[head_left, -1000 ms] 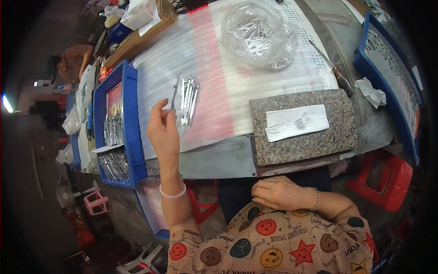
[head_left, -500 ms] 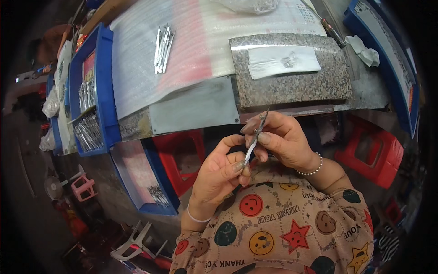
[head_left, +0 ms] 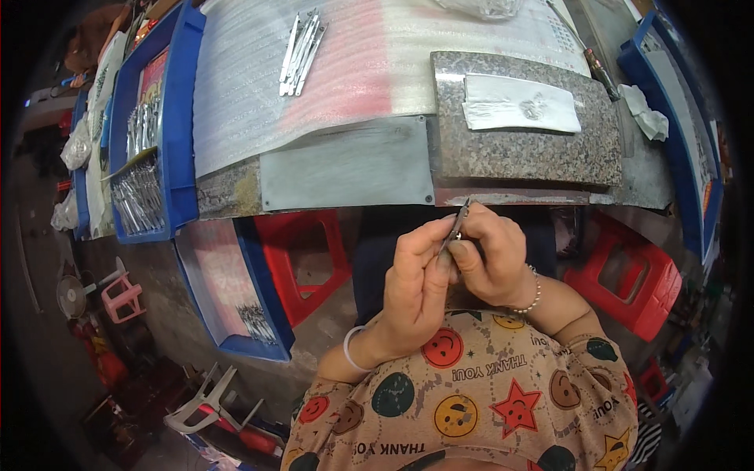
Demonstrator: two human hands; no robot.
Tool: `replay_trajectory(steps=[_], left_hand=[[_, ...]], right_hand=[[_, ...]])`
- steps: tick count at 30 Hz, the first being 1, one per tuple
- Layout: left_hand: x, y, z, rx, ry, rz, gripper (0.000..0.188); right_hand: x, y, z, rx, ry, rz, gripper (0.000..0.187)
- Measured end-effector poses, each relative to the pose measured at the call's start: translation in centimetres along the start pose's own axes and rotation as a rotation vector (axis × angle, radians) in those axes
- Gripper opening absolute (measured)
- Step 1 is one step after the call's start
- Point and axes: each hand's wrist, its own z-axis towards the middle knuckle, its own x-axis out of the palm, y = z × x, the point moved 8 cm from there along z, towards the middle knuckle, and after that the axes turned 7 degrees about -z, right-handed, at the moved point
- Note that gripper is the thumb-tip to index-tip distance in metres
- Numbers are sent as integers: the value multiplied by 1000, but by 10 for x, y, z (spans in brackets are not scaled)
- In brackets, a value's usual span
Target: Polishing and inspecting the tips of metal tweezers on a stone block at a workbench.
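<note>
Both hands meet in front of my body, just short of the table's near edge. Between them is a slim metal tool (head_left: 456,225) with a narrow, dark pointed end facing away from me; its lower part is hidden by fingers. My left hand (head_left: 417,272) is closed, fingers pressed along the tool's left side. My right hand (head_left: 495,253) pinches it from the right with curled fingers and thumb. Beyond the hands, a folded white cloth (head_left: 503,98) with a grey smudge lies on a speckled stone slab (head_left: 518,161). Several similar slim metal pieces (head_left: 301,55) lie in a pile on the foam sheet.
A blue tray (head_left: 182,133) with many metal pieces stands at left; a lower blue tray (head_left: 228,290) holds more. At right are a crumpled white tissue (head_left: 646,114), a screwdriver-like tool (head_left: 601,74) and another blue tray (head_left: 691,149). Red stools (head_left: 302,263) stand below the table edge.
My hands have come closer together around the metal tool, and the left fingers now lie flatter along it, covering its pale lower part. The whole view has shifted slightly.
</note>
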Motion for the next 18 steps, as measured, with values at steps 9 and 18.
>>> replay_trajectory(steps=[9,18], left_hand=[[11,10,0,204,-115,-168,31],[7,14,-7,236,-195,-22,28]], right_hand=[[5,-24,-2,350,136,249,13],[3,-1,-8,65,-15,-111,11]])
